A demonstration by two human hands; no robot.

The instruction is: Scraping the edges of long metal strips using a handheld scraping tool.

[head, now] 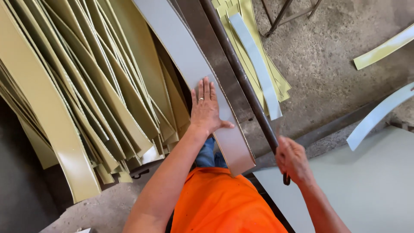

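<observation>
The left hand (206,108) lies flat, fingers spread, pressing on the long grey strip (196,73), gripping nothing. Just right of that strip runs a dark metal lever bar (241,82); the right hand (292,159) is wrapped around its lower end. Left of the strip fan olive-green strips (82,99), perhaps cut sheet, and beyond the bar lies another small pile (258,56)

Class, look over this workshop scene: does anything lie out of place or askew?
Yes. Loose cut strips lie scattered on the concrete floor: a yellow-green strip and a pale blue strip at odd angles, apart from the fanned olive stack at the left.
</observation>
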